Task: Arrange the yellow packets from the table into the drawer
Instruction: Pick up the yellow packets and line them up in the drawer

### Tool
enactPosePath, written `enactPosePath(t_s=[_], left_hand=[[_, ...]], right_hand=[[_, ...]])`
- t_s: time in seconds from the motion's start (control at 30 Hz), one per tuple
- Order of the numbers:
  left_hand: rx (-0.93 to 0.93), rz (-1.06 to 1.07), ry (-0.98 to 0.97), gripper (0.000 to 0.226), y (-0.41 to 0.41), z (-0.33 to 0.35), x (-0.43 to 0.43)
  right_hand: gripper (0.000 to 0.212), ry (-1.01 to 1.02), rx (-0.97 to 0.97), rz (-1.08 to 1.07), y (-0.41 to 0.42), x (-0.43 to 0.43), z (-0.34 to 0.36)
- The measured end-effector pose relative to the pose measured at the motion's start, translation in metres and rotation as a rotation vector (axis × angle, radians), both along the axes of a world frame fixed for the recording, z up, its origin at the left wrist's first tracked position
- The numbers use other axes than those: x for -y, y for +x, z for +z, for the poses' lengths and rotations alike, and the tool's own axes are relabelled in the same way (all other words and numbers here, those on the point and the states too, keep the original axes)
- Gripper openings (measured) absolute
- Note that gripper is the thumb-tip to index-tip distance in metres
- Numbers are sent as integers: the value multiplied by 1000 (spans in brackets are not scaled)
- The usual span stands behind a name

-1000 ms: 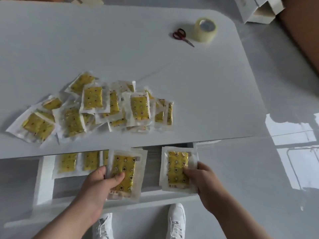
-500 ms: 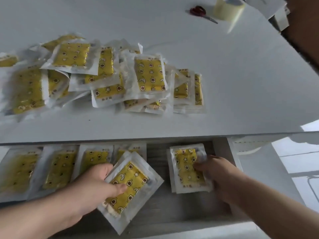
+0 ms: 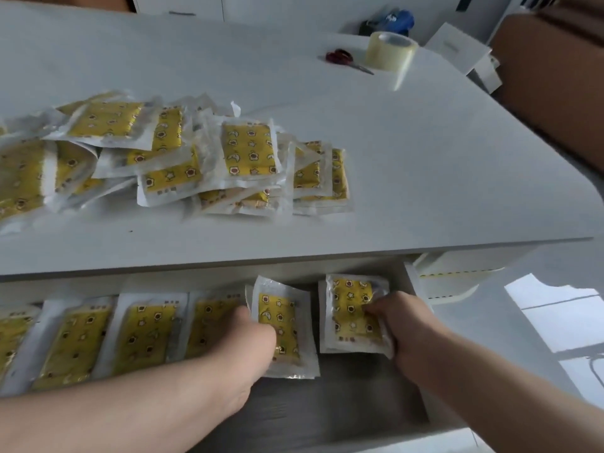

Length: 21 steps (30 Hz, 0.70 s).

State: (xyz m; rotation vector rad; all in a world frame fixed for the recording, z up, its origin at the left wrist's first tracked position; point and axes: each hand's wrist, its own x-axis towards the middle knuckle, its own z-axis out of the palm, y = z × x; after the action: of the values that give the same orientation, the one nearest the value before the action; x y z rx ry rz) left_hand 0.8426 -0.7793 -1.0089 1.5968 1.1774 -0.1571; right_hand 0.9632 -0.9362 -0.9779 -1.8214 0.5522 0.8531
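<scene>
Both hands are down in the open drawer [image 3: 376, 403] under the white table [image 3: 425, 165]. The left hand [image 3: 242, 341] grips a yellow packet [image 3: 281, 325], which stands tilted at the end of a row of packets [image 3: 108, 335] lying side by side along the drawer. The right hand [image 3: 402, 325] presses its fingers on another packet [image 3: 351, 308] lying flat near the drawer's right wall, apart from the row. Up on the table, a loose heap of yellow packets [image 3: 183, 158] sprawls toward the left. Farther back sit red-handled scissors [image 3: 343, 58] and a roll of clear tape [image 3: 390, 53], just beside each other.
</scene>
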Motion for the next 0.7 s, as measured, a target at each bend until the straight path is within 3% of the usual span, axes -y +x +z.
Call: enactPosePath(t_s=[0.2, 0.37, 0.5, 0.57, 0.7], left_hand=[[-84, -105, 188, 24, 10, -6, -6], [-209, -296, 457, 43, 13, 15, -14], [-242, -400, 538, 61, 9, 28, -6], [-224, -477, 579, 62, 5, 29, -3], [-98, -621, 737, 53, -2, 31, -10]], right_hand=[[9, -17, 17, 55, 4, -3, 0], [8, -55, 15, 166, 5, -5, -1], [23, -124, -21, 331, 3, -5, -3], [30, -129, 39, 419, 3, -5, -4], [18, -304, 268, 579, -2, -5, -7]])
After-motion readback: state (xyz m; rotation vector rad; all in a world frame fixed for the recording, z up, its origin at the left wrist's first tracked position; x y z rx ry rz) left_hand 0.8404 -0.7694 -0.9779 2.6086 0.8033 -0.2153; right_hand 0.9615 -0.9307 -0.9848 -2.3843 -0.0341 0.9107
